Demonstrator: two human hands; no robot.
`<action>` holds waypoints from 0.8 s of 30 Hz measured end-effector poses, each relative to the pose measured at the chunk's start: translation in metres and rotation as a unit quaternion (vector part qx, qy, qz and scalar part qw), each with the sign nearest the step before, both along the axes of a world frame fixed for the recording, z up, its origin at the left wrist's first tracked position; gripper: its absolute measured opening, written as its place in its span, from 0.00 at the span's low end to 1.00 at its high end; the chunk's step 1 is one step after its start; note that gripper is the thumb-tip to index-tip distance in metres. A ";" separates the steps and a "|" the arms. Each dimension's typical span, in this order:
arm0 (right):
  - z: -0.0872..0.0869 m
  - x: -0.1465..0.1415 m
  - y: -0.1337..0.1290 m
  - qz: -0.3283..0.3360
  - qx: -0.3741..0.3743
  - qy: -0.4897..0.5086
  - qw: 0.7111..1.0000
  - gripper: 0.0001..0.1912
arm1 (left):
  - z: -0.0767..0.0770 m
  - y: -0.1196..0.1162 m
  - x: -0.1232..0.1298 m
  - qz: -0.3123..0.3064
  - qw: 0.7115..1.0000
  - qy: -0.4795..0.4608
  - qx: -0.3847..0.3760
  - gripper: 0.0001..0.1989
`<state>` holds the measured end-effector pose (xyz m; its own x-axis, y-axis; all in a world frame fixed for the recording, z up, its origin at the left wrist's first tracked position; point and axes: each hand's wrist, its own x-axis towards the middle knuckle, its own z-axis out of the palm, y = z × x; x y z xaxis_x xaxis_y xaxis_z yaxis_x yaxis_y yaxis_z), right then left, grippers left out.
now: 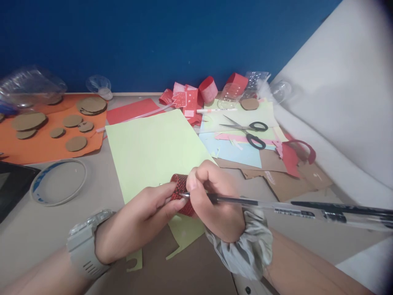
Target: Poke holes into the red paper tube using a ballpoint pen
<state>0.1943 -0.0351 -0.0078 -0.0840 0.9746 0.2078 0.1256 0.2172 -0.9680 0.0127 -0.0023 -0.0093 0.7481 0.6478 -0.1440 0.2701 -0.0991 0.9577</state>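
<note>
My left hand pinches a small red paper tube covered in dark pen marks, thumb in front and fingers behind. In my right hand is a clear-barrelled black pen, its metal tip at the tube's surface beside my left thumb. The far end of the pen reaches to the right edge of the view. Beneath both hands lies a light green sheet of paper with cut-out notches along its near edge. My right hand covers part of the tube.
Black-handled scissors lie spread on paper scraps at right. Cardboard discs rest on orange paper at left, near a tape roll. Red paper pieces and clear plastic containers line the back by a blue wall.
</note>
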 end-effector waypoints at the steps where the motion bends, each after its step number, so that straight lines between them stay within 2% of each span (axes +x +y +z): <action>1: 0.000 0.000 0.000 -0.002 -0.004 0.004 1.000 0.15 | 0.000 0.000 0.000 0.002 1.000 -0.001 0.001 0.11; 24: 0.000 0.000 0.000 -0.005 -0.016 0.010 1.000 0.15 | -0.001 0.000 -0.002 -0.004 1.000 -0.009 0.001 0.11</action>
